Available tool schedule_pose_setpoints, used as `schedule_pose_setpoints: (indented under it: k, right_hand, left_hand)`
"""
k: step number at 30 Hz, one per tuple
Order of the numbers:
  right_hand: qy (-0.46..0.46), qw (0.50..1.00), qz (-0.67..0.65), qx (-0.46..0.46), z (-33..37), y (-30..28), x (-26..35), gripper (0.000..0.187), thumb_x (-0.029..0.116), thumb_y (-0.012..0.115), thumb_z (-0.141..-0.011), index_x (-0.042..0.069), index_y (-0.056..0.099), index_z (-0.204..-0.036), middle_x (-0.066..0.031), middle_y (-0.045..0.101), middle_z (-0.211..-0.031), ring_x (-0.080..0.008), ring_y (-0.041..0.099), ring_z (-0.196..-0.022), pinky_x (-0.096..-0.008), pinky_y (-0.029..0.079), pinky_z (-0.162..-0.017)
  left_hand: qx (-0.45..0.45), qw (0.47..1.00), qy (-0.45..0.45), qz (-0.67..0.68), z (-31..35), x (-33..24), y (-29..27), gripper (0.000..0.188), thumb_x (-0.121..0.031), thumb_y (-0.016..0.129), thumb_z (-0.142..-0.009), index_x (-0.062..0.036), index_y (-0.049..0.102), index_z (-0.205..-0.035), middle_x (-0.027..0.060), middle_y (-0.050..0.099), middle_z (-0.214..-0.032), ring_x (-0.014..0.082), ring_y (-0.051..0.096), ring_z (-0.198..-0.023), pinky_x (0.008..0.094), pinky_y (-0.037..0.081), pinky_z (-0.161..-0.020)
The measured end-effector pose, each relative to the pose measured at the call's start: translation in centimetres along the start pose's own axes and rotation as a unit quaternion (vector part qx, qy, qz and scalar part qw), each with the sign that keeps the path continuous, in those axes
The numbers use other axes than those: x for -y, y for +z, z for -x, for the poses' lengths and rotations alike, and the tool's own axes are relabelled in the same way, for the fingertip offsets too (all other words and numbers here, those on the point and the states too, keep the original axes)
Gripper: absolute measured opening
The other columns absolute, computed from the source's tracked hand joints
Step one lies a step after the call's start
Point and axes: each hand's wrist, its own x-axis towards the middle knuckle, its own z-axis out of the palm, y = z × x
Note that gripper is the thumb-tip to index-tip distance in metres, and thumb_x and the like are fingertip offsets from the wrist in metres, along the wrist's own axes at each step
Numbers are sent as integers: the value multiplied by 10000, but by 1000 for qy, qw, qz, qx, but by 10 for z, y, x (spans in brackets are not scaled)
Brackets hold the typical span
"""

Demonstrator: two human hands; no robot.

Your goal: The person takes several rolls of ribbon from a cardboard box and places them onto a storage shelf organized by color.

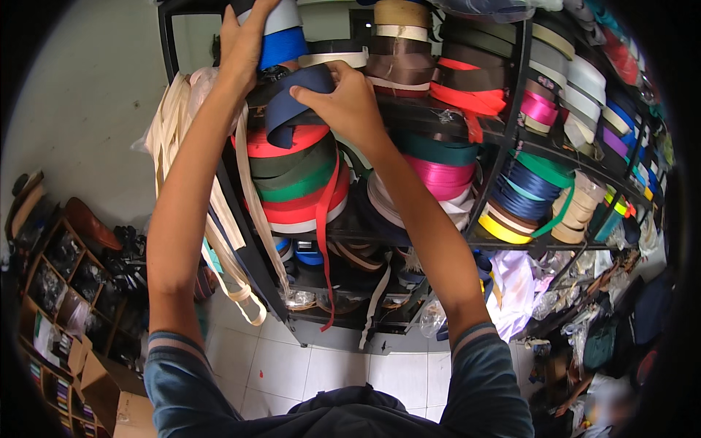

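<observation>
At the top left of the shelf, my left hand [242, 42] is closed against a stack of rolls, a grey roll [283, 16] above a bright blue roll [283, 48]. Some of its fingers are cut off by the upper edge of the picture. My right hand [345, 102] grips a navy blue roll of wide ribbon [298, 95], thumb on the near face and fingers partly hidden behind it. A loose curve of that ribbon hangs over the shelf edge. Below it sit a red roll [281, 144] and a green roll [296, 186].
The black metal shelf [438, 120] carries several ribbon rolls, including brown rolls [400, 62] and a pink roll [442, 175]. Cream straps [171, 124] hang at its left side. A red strip [326, 241] dangles in front. A cardboard box [109, 390] stands lower left.
</observation>
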Motion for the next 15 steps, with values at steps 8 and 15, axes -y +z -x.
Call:
schedule_pose_setpoints:
  k: [8, 15]
  right_hand:
    - [0, 1000, 5, -30, 14, 14, 9, 618, 319, 796, -642, -87, 596, -1063, -221, 682, -889, -284, 687, -815, -355, 533, -756]
    - [-20, 992, 54, -113, 121, -17, -10, 633, 192, 805, -640, -24, 530, -1168, -210, 599, -1034, -380, 602, -954, -423, 485, -839]
  left_hand:
    - [13, 999, 46, -19, 1, 10, -46, 552, -462, 636, -839, -32, 567, -1178, 84, 618, -1022, 164, 594, -877, 304, 498, -736]
    - [50, 995, 81, 6, 50, -10, -54, 434, -464, 603, -863, -81, 592, -1067, 35, 601, -880, 128, 578, -742, 258, 482, -644]
